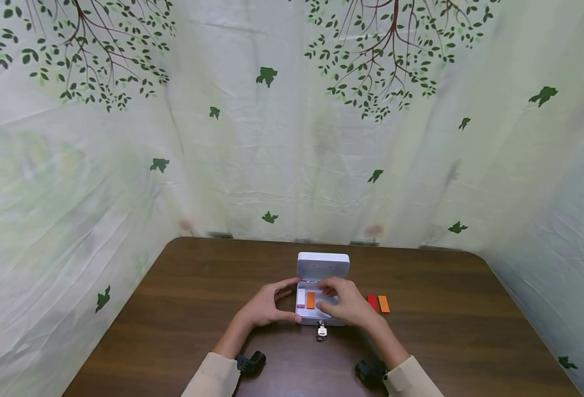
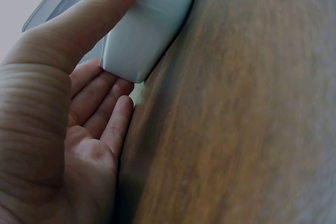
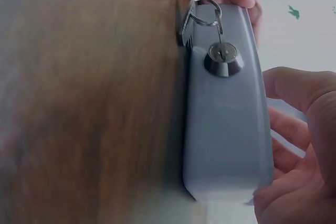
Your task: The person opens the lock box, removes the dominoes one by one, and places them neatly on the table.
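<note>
Lengthwise along the far edge of the surface (image 1: 207, 284), near its middle, the white box (image 1: 323, 270) is gripped leftward by the left hand (image 1: 266, 305); above, the right hand (image 1: 347, 302) is half-curled, its hold unclear.

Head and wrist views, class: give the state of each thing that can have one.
Box: open
Lid: raised
Key: in the lock
Inner orange block: lying in the box
Outer orange block: lying beside the box
Red block: lying beside the box
Left hand: holding the box's left side
Right hand: over the box, grasp unclear
</note>
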Demonstrator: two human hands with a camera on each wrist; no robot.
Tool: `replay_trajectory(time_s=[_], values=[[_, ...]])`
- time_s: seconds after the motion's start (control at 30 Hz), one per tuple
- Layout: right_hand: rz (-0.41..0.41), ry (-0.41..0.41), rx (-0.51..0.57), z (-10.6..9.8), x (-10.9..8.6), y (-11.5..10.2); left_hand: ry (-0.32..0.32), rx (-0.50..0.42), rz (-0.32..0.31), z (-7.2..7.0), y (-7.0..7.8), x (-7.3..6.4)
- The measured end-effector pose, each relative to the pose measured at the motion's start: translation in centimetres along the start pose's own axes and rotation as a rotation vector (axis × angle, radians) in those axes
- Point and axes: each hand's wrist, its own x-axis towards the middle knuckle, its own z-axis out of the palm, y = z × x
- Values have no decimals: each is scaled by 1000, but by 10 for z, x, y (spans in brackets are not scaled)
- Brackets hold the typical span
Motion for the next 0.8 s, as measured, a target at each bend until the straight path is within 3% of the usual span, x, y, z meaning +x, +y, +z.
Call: replay_trajectory(time_s=[0.43,0.8], values=[[-27,-7,-140,6,7,-5,2,2,-3,-1,-1,2],[3,-59,-232,11,10,-10,-12,34,7,0,0,0]])
